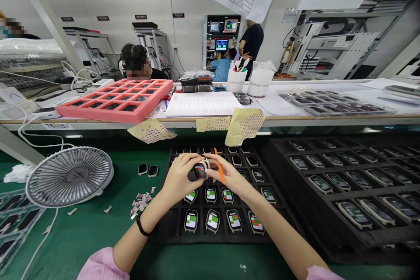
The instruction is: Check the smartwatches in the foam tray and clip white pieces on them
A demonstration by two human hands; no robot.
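My left hand (182, 175) is closed round a dark watch (199, 170) with a lit screen, held above a black foam tray (173, 227). My right hand (228, 177) is closed too, its fingertips at the right side of the same watch. An orange stick (219, 166) lies between the fingers of my right hand, slanting up to the left. Below both hands, rows of square watches sit in the tray's compartments. Several show green, white and red screens, such as the watch (213, 220) in the front row.
At the left are a round fan (70, 177), two loose watches (148, 169) and small scraps (141, 203). A second black tray (315, 210) of watches stands at the right. Above, a shelf (183, 121) holds a pink foam tray (131, 116); yellow sheets (246, 124) hang from its edge.
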